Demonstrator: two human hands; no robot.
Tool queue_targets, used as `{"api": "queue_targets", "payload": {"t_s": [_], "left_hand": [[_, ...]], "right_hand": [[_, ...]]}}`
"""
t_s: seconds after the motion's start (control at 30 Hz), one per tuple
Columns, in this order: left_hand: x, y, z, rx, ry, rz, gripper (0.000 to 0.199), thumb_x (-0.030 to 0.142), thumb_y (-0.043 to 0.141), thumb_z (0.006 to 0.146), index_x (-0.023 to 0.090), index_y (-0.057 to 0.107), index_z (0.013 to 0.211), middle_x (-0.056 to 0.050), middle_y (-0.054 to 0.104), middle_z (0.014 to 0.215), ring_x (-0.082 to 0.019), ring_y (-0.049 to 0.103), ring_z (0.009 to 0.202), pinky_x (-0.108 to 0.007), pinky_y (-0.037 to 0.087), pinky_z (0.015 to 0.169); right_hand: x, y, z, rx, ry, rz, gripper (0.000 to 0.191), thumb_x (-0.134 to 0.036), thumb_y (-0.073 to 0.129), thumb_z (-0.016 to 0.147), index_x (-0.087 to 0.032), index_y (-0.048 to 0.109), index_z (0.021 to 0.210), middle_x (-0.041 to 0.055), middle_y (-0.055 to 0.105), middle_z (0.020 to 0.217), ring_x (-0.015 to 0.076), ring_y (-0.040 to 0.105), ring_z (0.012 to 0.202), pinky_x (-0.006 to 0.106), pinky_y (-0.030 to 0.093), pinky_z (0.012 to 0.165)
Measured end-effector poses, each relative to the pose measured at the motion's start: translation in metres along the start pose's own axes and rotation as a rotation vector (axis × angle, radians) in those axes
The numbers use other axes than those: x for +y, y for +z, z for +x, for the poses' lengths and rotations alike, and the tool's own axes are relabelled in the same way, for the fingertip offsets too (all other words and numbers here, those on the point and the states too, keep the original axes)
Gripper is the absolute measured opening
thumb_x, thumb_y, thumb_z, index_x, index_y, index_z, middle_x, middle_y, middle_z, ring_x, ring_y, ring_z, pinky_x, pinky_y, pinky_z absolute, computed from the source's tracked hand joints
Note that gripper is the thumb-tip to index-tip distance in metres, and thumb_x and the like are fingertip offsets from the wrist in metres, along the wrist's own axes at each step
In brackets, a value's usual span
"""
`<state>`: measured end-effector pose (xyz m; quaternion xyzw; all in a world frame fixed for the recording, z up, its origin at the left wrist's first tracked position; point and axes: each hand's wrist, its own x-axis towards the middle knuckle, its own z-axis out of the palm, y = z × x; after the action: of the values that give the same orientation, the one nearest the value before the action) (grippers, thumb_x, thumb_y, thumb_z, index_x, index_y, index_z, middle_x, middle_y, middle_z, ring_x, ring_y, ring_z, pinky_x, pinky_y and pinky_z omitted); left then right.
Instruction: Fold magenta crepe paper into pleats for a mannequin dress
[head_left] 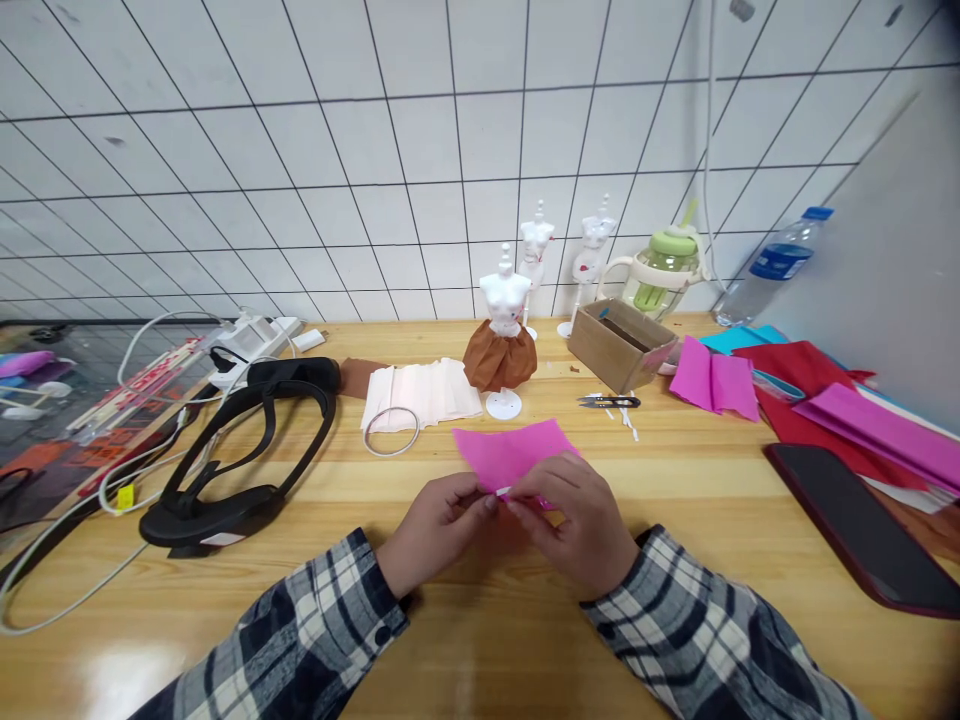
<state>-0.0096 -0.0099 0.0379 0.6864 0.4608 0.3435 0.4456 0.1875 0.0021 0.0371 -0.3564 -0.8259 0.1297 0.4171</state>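
Both hands meet at the near edge of a bright pink sheet [514, 450], which looks like crepe paper or thin cloth. My left hand [442, 520] pinches its near left edge between thumb and finger. Close beside it, my right hand [574, 515] is closed at the same edge, its fingertips on a small white strip [503, 491]. Fingers cover part of the strip and the sheet's near edge. Just beyond stands a white mini dress form [505, 295] wearing a gathered brown skirt [501, 358].
Pleated cream paper [424, 393] and a ring [391, 431] lie left, near a black headset [247, 500]. Thread snips [609, 401], a cardboard box [622, 345], folded pink paper [712, 380] and a phone [862, 525] are right. A bottle [780, 265] leans against the wall.
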Motion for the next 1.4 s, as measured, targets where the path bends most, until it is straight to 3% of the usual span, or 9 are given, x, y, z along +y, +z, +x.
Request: {"api": "queue_targets", "payload": {"t_s": [0.13,0.47,0.7,1.2,1.4], "left_hand": [[-0.001,0.003,-0.002,0.018,0.098,0.153,0.02,0.026,0.051,0.09,0.017,0.068,0.097,-0.005,0.07,0.091,-0.018,0.061,0.083,-0.027,0.047,0.077],[-0.002,0.002,-0.009,0.148,0.177,0.403,0.015,0.024,0.051,0.089,0.017,0.063,0.084,-0.002,0.066,0.076,-0.015,0.058,0.071,-0.025,0.043,0.068],[-0.003,0.008,-0.01,0.175,0.112,0.47,0.02,0.023,0.052,0.086,0.018,0.051,0.067,0.002,0.055,0.063,-0.011,0.05,0.06,-0.022,0.036,0.057],[-0.001,0.009,-0.01,0.089,0.153,0.526,0.012,0.019,0.049,0.087,0.018,0.06,0.082,0.001,0.059,0.07,-0.012,0.052,0.064,-0.022,0.039,0.062],[-0.002,0.008,-0.01,0.059,0.145,0.506,0.014,0.022,0.048,0.089,0.018,0.061,0.086,-0.001,0.062,0.073,-0.013,0.054,0.067,-0.023,0.04,0.063]], "right_hand": [[-0.003,0.005,-0.002,-0.044,-0.028,-0.121,0.007,-0.025,0.061,0.088,-0.024,0.068,0.086,0.0021,0.067,0.08,0.0183,0.054,0.078,0.034,0.041,0.073],[-0.017,0.002,-0.004,0.022,-0.023,-0.354,0.01,-0.031,0.06,0.091,-0.027,0.068,0.087,0.0022,0.066,0.08,0.0181,0.052,0.076,0.036,0.032,0.071],[-0.015,0.001,-0.003,-0.001,0.0,-0.311,0.012,-0.029,0.059,0.091,-0.025,0.069,0.085,0.0024,0.065,0.077,0.0169,0.053,0.075,0.035,0.031,0.072],[-0.017,0.007,-0.004,-0.026,0.15,-0.133,0.008,-0.02,0.06,0.083,-0.021,0.067,0.08,0.0019,0.066,0.077,0.0169,0.059,0.077,0.028,0.042,0.073],[-0.015,0.006,-0.004,-0.111,0.184,-0.099,0.009,-0.023,0.059,0.084,-0.021,0.068,0.084,0.0016,0.068,0.08,0.0165,0.061,0.077,0.027,0.042,0.072]]}}
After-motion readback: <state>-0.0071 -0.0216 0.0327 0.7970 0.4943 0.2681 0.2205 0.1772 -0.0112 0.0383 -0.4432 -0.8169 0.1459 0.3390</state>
